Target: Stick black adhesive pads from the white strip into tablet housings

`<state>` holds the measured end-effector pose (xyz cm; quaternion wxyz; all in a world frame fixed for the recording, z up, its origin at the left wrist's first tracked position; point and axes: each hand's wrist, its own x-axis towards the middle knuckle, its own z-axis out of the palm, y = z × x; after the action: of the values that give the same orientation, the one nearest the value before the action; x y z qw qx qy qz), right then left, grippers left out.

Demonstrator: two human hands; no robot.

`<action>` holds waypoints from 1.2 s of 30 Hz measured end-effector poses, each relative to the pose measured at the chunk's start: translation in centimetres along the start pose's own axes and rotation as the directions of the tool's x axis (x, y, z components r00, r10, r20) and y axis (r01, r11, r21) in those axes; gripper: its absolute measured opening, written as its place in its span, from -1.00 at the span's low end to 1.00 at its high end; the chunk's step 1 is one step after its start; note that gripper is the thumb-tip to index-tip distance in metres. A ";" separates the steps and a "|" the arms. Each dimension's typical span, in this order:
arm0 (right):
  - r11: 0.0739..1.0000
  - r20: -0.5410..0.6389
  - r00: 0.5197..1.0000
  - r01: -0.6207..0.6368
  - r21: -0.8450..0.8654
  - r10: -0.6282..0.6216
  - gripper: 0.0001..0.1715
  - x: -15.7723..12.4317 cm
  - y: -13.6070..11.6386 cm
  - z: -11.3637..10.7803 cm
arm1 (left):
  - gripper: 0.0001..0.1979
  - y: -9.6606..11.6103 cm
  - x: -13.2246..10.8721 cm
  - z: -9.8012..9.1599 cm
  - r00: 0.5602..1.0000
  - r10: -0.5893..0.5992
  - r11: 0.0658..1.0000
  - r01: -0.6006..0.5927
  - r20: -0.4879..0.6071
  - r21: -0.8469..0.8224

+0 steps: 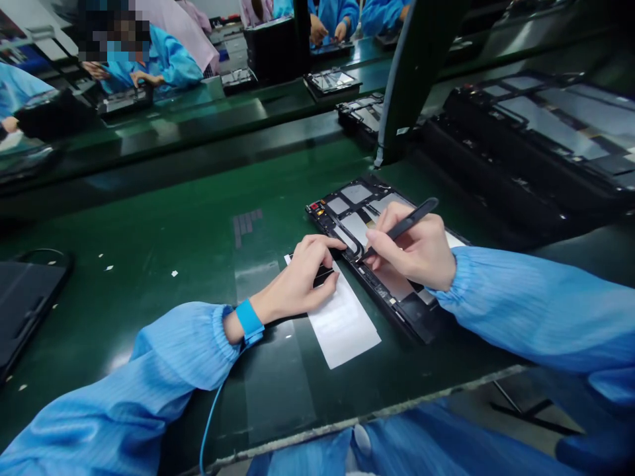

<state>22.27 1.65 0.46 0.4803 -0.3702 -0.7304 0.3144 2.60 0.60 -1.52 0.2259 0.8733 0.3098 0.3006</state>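
Observation:
An opened tablet-like device (354,221), its inner boards and grey plates showing, lies on the green bench. My right hand (414,244) is closed round black tweezers (414,218), whose tips reach the device's near left edge. My left hand (305,274) lies with its fingers apart, the index finger touching or very near that same edge. Under the left hand is a white sheet (342,324) with black strips on it, partly hidden by the fingers. A blue wrist strap (249,321) with a cord goes round my left wrist.
Stacked open devices (540,145) stand at the right, behind a dark post (417,79). A dark panel (30,304) lies at the far left. Small white scraps (174,273) and a clear film with grey strips (247,225) are on the green bench (149,218). Co-workers in blue sit across.

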 end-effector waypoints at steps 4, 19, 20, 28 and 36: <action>0.994 -0.001 0.999 0.037 -0.102 -0.037 -0.78 -0.1 0.1 -0.1 | -0.83 0.2 -0.2 -0.2 1.000 0.022 1.000 -0.022 0.018 -0.002; 0.988 -0.217 0.975 -0.084 -0.128 0.054 -0.77 0.5 0.1 -0.3 | -0.84 3.9 0.2 0.8 0.943 0.116 0.799 -0.275 0.312 0.535; 0.983 -0.193 0.977 -0.120 -0.138 0.092 -0.78 1.3 0.0 -0.2 | -0.83 3.9 0.1 0.3 0.944 0.103 0.812 -0.261 0.312 0.523; 0.962 0.311 0.921 -0.267 0.059 0.236 -0.92 9.7 -0.7 7.6 | -0.74 -5.1 -4.9 -8.5 0.921 -0.314 0.800 0.388 -0.232 0.458; 0.975 0.299 0.937 -0.212 0.065 0.183 -0.84 13.6 2.6 14.9 | -0.47 -8.8 -6.2 -9.5 0.906 -0.403 0.761 0.411 -0.131 0.502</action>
<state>5.35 12.93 -0.40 0.3508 -0.3679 -0.7361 0.4469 -11.18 4.53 -2.21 0.0399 0.8107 0.5628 0.1562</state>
